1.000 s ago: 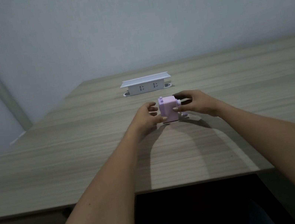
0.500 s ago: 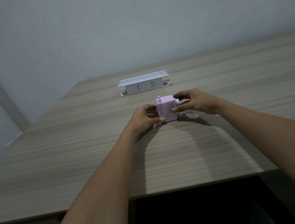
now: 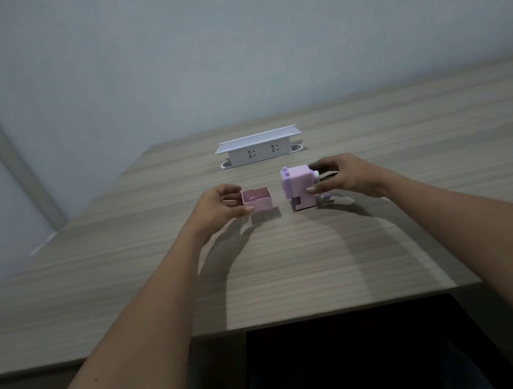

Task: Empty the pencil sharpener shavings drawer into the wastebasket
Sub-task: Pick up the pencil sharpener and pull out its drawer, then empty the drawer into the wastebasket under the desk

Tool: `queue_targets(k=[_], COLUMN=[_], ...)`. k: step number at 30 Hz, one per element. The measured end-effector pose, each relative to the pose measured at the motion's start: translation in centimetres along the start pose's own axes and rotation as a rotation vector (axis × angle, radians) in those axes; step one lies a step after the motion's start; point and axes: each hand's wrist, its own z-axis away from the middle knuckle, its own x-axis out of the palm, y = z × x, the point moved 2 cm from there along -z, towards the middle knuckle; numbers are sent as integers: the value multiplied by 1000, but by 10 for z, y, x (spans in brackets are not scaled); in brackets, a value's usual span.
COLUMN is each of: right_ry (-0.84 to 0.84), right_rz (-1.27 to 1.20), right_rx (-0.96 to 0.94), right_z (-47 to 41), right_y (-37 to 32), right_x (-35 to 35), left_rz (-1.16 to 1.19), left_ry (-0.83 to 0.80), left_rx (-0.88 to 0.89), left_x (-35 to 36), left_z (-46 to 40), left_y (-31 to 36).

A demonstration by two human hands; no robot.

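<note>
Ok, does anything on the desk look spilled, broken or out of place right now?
Nothing stands out. The drawer is out of the sharpener and held upright in the left hand, as the task needs; no shavings show on the desk. The right hand steadies the sharpener. The power strip sits square behind them.

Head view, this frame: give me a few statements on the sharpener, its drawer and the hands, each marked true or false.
1. The drawer is out of the sharpener. True.
2. The right hand holds the drawer. False: the left hand holds it; the right hand holds the sharpener.
3. The drawer is to the left of the sharpener, with a gap between them. True.
4. The drawer is over a wastebasket. False: it is at the desk; no wastebasket is in view.
5. A white socket box stands behind the sharpener. True.
</note>
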Motion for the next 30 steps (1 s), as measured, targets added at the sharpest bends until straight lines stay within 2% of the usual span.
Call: queue_targets(k=[11, 24, 30], right_ry=[118, 125, 207], right_rz=[-4, -33, -7], right_rx=[-92, -118, -101], right_z=[19, 84, 120], right_y=[-48, -78, -72], right_x=[-14, -69, -111], left_rz=[3, 92, 127], left_ry=[2, -129, -192], left_rx=[108, 233, 276], left_x=[1, 86, 141], left_z=[17, 16, 12], left_y=[62, 136, 157])
